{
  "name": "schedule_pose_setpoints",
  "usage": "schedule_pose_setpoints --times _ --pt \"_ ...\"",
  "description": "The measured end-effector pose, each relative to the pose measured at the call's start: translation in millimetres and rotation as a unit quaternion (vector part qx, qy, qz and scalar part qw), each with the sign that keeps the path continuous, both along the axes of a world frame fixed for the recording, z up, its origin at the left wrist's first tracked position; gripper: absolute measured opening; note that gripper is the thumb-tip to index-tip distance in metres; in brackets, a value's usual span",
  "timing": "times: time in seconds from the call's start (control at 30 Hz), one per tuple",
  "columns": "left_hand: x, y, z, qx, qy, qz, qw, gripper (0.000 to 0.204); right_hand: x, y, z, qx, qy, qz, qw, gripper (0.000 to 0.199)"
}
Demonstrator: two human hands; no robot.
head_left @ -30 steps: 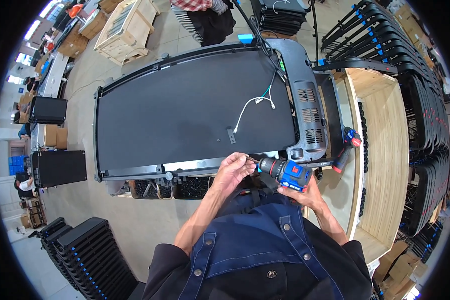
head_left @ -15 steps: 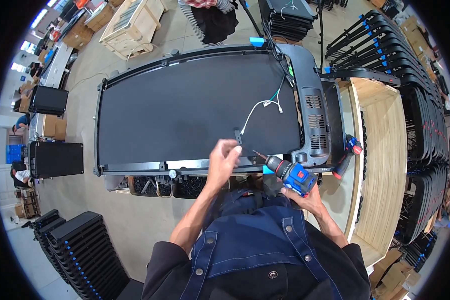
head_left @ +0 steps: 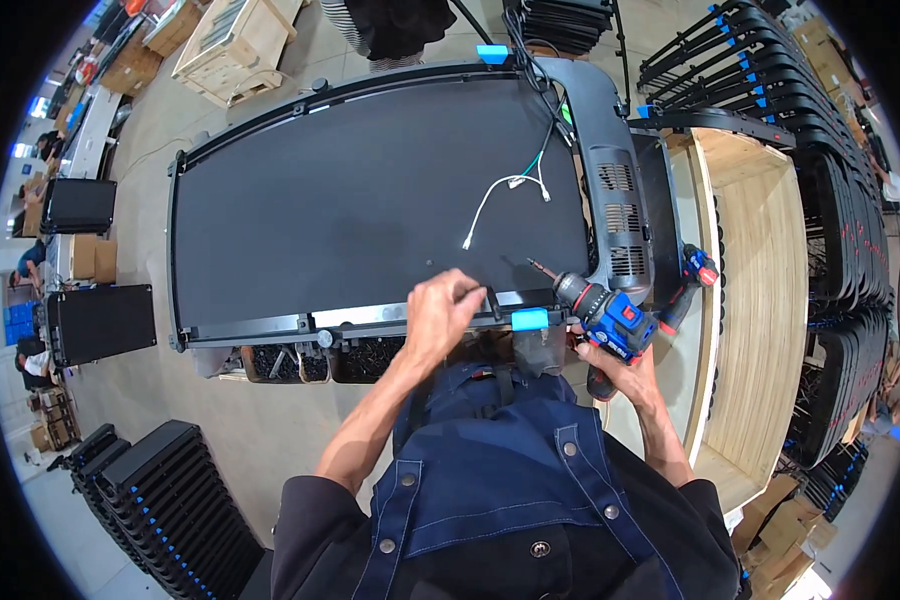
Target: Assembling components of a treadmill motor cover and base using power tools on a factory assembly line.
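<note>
In front of me lies a treadmill base with a black belt (head_left: 350,190) and a vented grey motor cover (head_left: 620,190). My left hand (head_left: 438,318) is over the near side rail (head_left: 360,318), fingers closed on a small black bracket-like piece (head_left: 493,303). My right hand (head_left: 625,370) grips a blue and black cordless drill (head_left: 610,315), its bit aimed up and left above the belt's near right corner. A loose white cable (head_left: 480,212) with connectors rests on the belt. A tiny dark piece (head_left: 429,262) lies beyond my left hand.
A second cordless driver (head_left: 688,290) is beside the motor cover, next to a long wooden crate (head_left: 750,320). Blue tape (head_left: 530,319) sits on the near rail. Black frames (head_left: 165,490) are stacked at lower left. A person (head_left: 385,25) stands past the far rail.
My left hand has taken the black piece off the belt and brought it to the near rail. The drill has shifted right and slightly down. The whole view has moved a little.
</note>
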State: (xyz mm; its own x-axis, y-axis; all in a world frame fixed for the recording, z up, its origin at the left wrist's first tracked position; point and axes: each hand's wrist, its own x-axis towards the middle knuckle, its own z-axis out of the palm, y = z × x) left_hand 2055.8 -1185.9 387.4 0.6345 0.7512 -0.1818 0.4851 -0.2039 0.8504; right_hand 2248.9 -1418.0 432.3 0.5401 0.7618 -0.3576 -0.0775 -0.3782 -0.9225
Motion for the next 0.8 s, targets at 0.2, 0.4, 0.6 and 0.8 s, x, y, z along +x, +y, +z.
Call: schedule_pose_setpoints --times 0.2,0.4,0.6,0.8 --pt "7.5 -24.6 -20.9 0.087 0.109 0.012 0.990 0.026 1.7 3.5 -2.7 0.013 0.009 0.010 1.000 0.039" --pt "0.6 -30.3 -38.5 0.246 0.018 0.025 0.969 0.015 -4.0 0.9 -7.7 0.034 0.033 0.001 0.999 0.041" --pt "-1.1 -1.6 -30.2 0.440 -0.028 -0.180 0.879 0.013 -2.9 -3.0 -6.2 0.017 0.045 0.010 0.999 0.040" --pt "16.7 24.0 -35.6 0.367 -0.051 -0.282 0.885 0.012 2.3 3.1 6.2 -0.009 0.036 0.040 0.998 0.036"
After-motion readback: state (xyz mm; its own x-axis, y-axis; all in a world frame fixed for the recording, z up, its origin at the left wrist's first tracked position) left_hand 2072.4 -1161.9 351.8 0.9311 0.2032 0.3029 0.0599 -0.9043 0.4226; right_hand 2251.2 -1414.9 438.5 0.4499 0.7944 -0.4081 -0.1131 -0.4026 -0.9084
